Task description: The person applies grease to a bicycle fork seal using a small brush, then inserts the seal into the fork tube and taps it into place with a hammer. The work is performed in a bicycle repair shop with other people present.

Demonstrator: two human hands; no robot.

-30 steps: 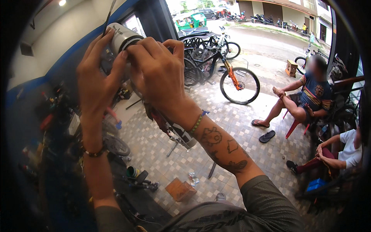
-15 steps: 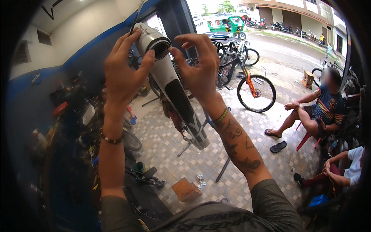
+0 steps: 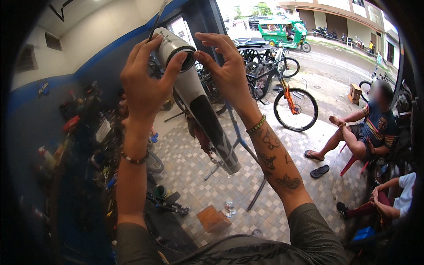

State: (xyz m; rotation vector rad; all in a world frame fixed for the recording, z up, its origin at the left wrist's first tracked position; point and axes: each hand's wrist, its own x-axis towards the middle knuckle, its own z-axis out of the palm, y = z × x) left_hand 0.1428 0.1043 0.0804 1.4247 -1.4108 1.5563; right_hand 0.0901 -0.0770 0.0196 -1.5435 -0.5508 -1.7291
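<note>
In front of me a grey-white and black bicycle frame [image 3: 187, 84] slants from upper left down to the right. Its head tube [image 3: 168, 40] is at the top, with a dark ring [image 3: 191, 61] around the open end. My left hand [image 3: 143, 79] grips the head tube's left side, its thumb pressed at the ring. My right hand [image 3: 229, 73] is on the other side, fingers spread and holding nothing; its thumb tip is at or very near the ring's right edge. A thin dark cable or rod [image 3: 157, 20] rises beside my left fingertips.
A blue stand leg [image 3: 240, 139] rises from the tiled floor beyond the frame. A bicycle with an orange fork [image 3: 289, 99] is parked near the street. Two people sit at the right. A brown box [image 3: 213, 218] lies on the floor, and a cluttered bench [image 3: 88, 154] lines the left.
My left thumb has shifted slightly right across the ring. My right hand has moved a little left and down. Outside, a green vehicle has moved right.
</note>
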